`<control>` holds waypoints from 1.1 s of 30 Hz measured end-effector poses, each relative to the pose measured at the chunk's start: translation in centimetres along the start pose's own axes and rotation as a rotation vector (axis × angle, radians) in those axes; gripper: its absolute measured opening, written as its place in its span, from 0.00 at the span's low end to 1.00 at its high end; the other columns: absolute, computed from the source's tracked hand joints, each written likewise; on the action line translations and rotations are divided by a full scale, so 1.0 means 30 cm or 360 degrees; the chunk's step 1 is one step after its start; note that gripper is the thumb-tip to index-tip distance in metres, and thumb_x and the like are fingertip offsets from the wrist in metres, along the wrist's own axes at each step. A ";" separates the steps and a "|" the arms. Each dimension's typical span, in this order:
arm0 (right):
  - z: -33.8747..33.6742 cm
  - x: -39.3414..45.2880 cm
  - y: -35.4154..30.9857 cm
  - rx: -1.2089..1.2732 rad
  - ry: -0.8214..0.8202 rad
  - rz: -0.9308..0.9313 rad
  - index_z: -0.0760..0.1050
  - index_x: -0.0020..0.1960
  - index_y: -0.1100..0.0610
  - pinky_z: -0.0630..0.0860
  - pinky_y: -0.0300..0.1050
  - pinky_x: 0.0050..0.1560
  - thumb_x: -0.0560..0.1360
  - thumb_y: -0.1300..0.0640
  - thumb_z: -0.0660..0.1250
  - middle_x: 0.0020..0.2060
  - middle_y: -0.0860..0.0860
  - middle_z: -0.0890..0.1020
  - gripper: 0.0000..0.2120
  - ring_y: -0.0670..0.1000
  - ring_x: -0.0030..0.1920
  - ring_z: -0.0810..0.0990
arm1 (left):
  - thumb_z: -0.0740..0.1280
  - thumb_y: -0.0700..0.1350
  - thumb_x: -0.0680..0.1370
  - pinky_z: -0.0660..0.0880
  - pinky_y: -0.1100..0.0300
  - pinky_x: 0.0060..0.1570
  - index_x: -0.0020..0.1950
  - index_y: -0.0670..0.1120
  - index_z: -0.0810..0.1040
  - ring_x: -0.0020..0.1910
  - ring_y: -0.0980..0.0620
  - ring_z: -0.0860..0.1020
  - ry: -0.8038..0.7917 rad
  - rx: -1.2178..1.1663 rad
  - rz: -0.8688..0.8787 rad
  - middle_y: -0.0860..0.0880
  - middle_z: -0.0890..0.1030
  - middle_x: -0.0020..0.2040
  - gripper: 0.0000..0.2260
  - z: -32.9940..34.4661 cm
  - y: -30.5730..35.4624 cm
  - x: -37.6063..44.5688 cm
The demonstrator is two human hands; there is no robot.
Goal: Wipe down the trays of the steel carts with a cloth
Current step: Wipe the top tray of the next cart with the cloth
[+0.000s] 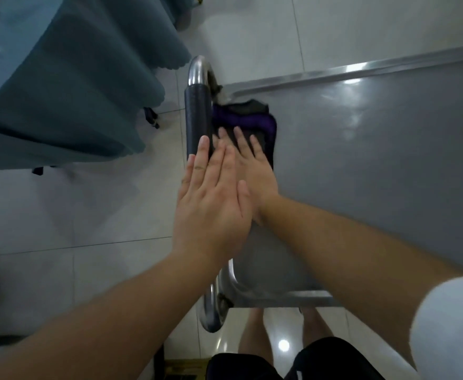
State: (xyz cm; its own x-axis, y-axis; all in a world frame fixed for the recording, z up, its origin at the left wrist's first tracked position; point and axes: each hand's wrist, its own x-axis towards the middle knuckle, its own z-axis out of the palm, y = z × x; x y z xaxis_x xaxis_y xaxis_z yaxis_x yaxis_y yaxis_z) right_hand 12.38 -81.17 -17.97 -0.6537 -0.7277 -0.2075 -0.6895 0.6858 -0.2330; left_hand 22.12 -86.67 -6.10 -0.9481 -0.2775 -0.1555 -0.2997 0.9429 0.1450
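Note:
The steel cart's top tray (pixel 375 138) fills the right half of the view, grey and glossy with a raised rim. A dark purple and black cloth (pixel 248 120) lies on the tray at its left end, beside the cart's handle (pixel 199 111), a chrome bar with a black grip. My right hand (pixel 252 165) lies flat on the cloth with straight, spread fingers. My left hand (pixel 214 204) is flat too, fingers straight, overlapping the back of my right hand, its fingertips at the handle's grip.
A table draped in blue-grey cloth (pixel 60 86) stands at the upper left, close to the cart's handle. Pale tiled floor (pixel 88 215) spreads to the left. My legs and black shorts (pixel 293 360) show below the tray's near edge.

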 end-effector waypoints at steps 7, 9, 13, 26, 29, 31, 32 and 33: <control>0.164 -0.421 -0.180 0.0243 0.0144 0.0044 0.43 0.85 0.54 0.52 0.62 0.81 0.83 0.37 0.51 0.85 0.53 0.48 0.38 0.55 0.84 0.45 | 0.46 0.54 0.88 0.36 0.53 0.82 0.87 0.48 0.53 0.85 0.52 0.40 0.0114 -0.0103 0.0037 0.50 0.53 0.87 0.27 0.007 -0.006 -0.006; 0.208 -0.524 -0.195 0.0246 0.0122 0.0035 0.45 0.86 0.51 0.54 0.62 0.80 0.85 0.37 0.49 0.85 0.49 0.48 0.35 0.54 0.84 0.45 | 0.46 0.55 0.88 0.36 0.53 0.82 0.87 0.48 0.54 0.85 0.51 0.41 0.0130 -0.0126 0.0063 0.49 0.54 0.87 0.27 0.010 -0.005 -0.006; 0.237 -0.656 -0.154 0.0134 0.0021 0.0086 0.47 0.86 0.49 0.48 0.59 0.80 0.85 0.36 0.48 0.85 0.46 0.48 0.34 0.52 0.84 0.44 | 0.47 0.55 0.88 0.35 0.54 0.81 0.86 0.49 0.54 0.86 0.50 0.43 0.0169 -0.0184 0.0098 0.49 0.55 0.86 0.27 0.018 -0.014 -0.009; 0.173 -0.832 0.239 0.0045 0.0028 0.0524 0.43 0.85 0.45 0.45 0.55 0.81 0.84 0.33 0.42 0.84 0.43 0.44 0.34 0.48 0.83 0.39 | 0.51 0.49 0.88 0.47 0.46 0.83 0.86 0.47 0.57 0.85 0.45 0.53 0.0034 0.0370 0.0654 0.44 0.60 0.85 0.25 0.012 0.021 -0.019; 0.160 -0.873 0.354 0.0042 0.0043 0.0622 0.41 0.85 0.44 0.45 0.56 0.82 0.84 0.32 0.41 0.84 0.42 0.42 0.33 0.47 0.83 0.37 | 0.49 0.50 0.88 0.47 0.47 0.82 0.87 0.49 0.50 0.86 0.45 0.50 -0.0184 0.0704 0.0760 0.45 0.53 0.87 0.27 0.021 0.053 -0.010; 0.147 -0.905 0.432 0.0050 0.0072 0.0685 0.42 0.85 0.44 0.45 0.56 0.83 0.84 0.32 0.42 0.84 0.42 0.44 0.34 0.47 0.83 0.37 | 0.49 0.51 0.87 0.48 0.47 0.82 0.87 0.49 0.49 0.86 0.45 0.50 -0.0266 0.0698 0.0705 0.45 0.52 0.87 0.27 0.034 0.099 -0.005; 0.138 -0.923 0.472 0.0054 0.0091 0.0714 0.43 0.85 0.44 0.46 0.56 0.83 0.84 0.32 0.42 0.84 0.42 0.45 0.33 0.47 0.83 0.38 | 0.50 0.52 0.87 0.49 0.47 0.82 0.87 0.50 0.51 0.85 0.45 0.51 -0.0279 0.0645 0.0671 0.45 0.54 0.87 0.27 0.043 0.131 -0.007; 0.129 -0.943 0.516 0.0059 0.0105 0.0736 0.43 0.85 0.44 0.46 0.56 0.83 0.84 0.32 0.42 0.84 0.42 0.46 0.33 0.47 0.83 0.38 | 0.51 0.52 0.87 0.51 0.47 0.81 0.86 0.50 0.54 0.85 0.45 0.53 -0.0282 0.0579 0.0638 0.46 0.56 0.86 0.27 0.056 0.170 -0.010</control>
State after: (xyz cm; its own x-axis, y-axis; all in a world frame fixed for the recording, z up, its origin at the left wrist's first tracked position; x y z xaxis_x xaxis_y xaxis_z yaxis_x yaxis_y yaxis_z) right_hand 21.40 -50.02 -19.37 -0.9089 -0.3429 -0.2373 -0.3103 0.9363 -0.1643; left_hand 21.05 -81.46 -6.94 -0.9384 0.1208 -0.3238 0.1656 0.9795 -0.1147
